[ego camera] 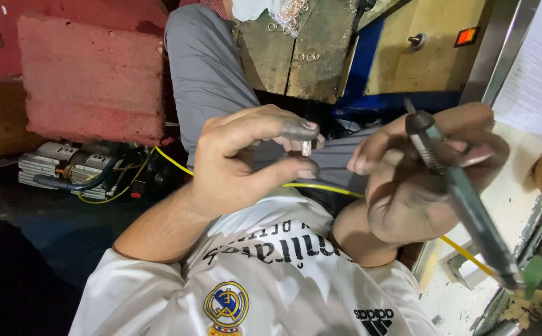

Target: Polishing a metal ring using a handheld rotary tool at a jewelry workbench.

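Observation:
My left hand (pixel 246 158) is raised in front of my chest, pinching a tiny metal piece (pixel 306 147) between thumb and blackened forefinger. My right hand (pixel 420 180) is beside it, fingers curled around a long dark green pen-shaped tool (pixel 463 199). The tool's dark tip (pixel 417 121) points up and away, level with the small piece but a short way to its right. A thin yellow hose (pixel 320 186) runs across my lap behind both hands. Both hands are smeared with dark grime.
A worn wooden bench block (pixel 296 56) with several small metal rings (pixel 289 15) stands ahead beyond my grey trouser leg (pixel 205 68). A red brick-like block (pixel 90 78) and a small pump unit (pixel 65 165) lie left. A yellow box with a switch (pixel 417 46) and a paper sheet (pixel 538 68) are right.

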